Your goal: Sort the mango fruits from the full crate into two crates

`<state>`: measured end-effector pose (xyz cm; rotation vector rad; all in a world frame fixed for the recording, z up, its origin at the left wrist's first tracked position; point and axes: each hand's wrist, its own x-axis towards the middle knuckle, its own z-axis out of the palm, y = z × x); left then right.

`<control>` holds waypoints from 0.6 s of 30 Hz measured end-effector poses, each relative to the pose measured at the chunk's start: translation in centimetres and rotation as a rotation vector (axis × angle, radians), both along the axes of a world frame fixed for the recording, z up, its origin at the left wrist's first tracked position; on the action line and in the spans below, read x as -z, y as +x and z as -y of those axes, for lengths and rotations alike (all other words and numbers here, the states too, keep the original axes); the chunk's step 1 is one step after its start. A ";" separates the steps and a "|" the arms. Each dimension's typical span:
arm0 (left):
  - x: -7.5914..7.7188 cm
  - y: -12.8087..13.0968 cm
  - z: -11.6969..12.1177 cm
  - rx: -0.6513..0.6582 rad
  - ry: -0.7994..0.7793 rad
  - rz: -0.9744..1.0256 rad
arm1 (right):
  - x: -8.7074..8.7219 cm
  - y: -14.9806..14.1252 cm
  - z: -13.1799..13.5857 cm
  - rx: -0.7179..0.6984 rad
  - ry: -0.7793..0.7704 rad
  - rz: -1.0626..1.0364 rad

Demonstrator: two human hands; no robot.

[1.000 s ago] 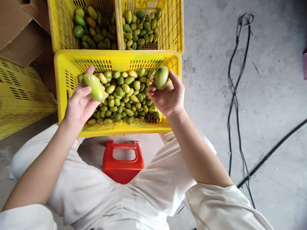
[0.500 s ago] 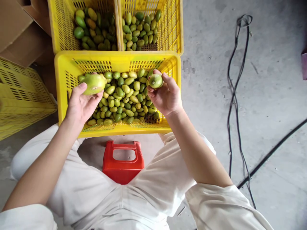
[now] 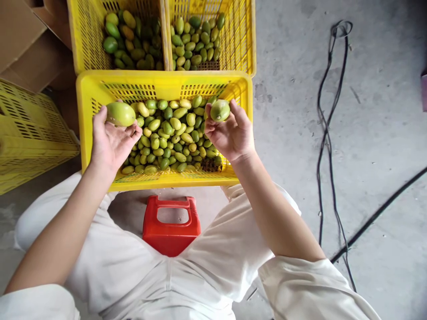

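Observation:
My left hand (image 3: pixel 116 138) holds a large yellow-green lemon (image 3: pixel 120 114) between thumb and fingers, above the left side of the near yellow crate (image 3: pixel 163 181). In my right hand (image 3: pixel 231 133) is a smaller green lemon (image 3: pixel 220 110), one end turned up towards me, above the crate's right side. Many loose green and yellow lemons (image 3: pixel 180 158) lie in this crate below both hands. Part of the crate's dark floor shows at its lower right corner. The fingertips under each held fruit are partly hidden.
Beyond the near crate stand two more yellow crates, left (image 3: pixel 88 44) and right (image 3: pixel 237 40), with more lemons. Another yellow crate (image 3: pixel 30 146) and cardboard (image 3: pixel 20 35) are at the left. A red plastic stool (image 3: pixel 171 235) sits between my legs. Black cables (image 3: pixel 328 133) cross the floor.
The lemon in my left hand has turned and shifted left, and my left fingers have opened a little. The right-hand lemon has tilted and moved slightly right.

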<state>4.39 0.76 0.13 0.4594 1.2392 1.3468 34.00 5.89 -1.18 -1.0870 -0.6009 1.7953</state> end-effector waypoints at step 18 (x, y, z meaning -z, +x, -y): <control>-0.3 0.6 0.0 -0.007 0.043 -0.006 | -0.4 0.1 -0.2 -0.013 0.055 0.102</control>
